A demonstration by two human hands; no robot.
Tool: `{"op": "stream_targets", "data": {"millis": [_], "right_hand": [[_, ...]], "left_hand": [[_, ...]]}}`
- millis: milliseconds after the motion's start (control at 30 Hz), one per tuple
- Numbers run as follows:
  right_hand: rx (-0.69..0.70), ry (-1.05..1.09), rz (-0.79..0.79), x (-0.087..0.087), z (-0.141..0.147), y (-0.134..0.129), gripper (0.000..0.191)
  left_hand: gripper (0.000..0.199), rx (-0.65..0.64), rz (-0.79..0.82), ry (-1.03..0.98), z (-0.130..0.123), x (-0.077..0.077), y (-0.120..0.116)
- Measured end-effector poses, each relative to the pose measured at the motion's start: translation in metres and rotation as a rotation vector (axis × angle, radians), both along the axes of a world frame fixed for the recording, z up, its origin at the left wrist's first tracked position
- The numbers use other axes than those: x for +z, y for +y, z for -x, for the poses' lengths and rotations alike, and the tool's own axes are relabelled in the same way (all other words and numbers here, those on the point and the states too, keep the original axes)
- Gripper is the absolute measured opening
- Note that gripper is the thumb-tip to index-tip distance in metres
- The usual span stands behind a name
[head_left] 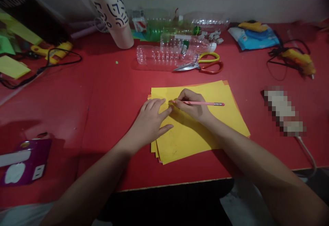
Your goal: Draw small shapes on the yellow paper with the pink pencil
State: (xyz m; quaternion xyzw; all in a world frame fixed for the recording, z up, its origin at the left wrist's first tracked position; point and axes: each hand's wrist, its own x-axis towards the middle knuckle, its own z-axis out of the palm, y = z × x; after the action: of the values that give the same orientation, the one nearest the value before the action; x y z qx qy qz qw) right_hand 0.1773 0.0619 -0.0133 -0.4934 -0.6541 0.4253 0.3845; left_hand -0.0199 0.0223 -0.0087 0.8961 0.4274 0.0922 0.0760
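Note:
A pink pencil (205, 103) with an eraser end is pinched in my right hand (192, 106). Its tip points left and meets the top yellow sheet, or hovers just over it; I cannot tell which. Under both hands lies a stack of yellow paper (200, 133), with orange edges showing at the back and right. My left hand (155, 118) rests with fingers spread on the left part of the sheet, close to the pencil tip. Faint marks show on the lower left of the paper.
Behind the paper lie scissors (199, 67) and several clear plastic bottles (167, 54). A white tumbler (115, 16) stands at the back. Glue guns lie left (58, 52) and right (299, 61), near a blue packet (254, 37). A purple package (31, 161) sits front left, a pixelated object (284, 111) right.

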Motion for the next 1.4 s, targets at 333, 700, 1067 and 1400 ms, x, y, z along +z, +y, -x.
{"op": "stream_targets", "data": {"millis": [333,700,1067,1400], "right_hand": [[0.001,-0.02,-0.042,-0.002,-0.0015,-0.0013,0.02],[-0.065,-0.028,-0.058,-0.0052,-0.0029,-0.0006,0.02],[-0.116,-0.03,-0.047,-0.0067,-0.0039,-0.0007,0.019],[-0.133,-0.026,-0.032,-0.0035,-0.0045,-0.0012,0.019]], "left_hand": [[0.052,0.0,0.017,-0.009,0.0,0.0004,0.0002],[0.051,-0.005,0.003,-0.012,0.001,0.0003,-0.0002],[0.054,-0.014,0.005,-0.002,0.001,0.0009,0.0002],[0.052,-0.013,-0.023,-0.003,0.0021,-0.0019,-0.0002]]}}
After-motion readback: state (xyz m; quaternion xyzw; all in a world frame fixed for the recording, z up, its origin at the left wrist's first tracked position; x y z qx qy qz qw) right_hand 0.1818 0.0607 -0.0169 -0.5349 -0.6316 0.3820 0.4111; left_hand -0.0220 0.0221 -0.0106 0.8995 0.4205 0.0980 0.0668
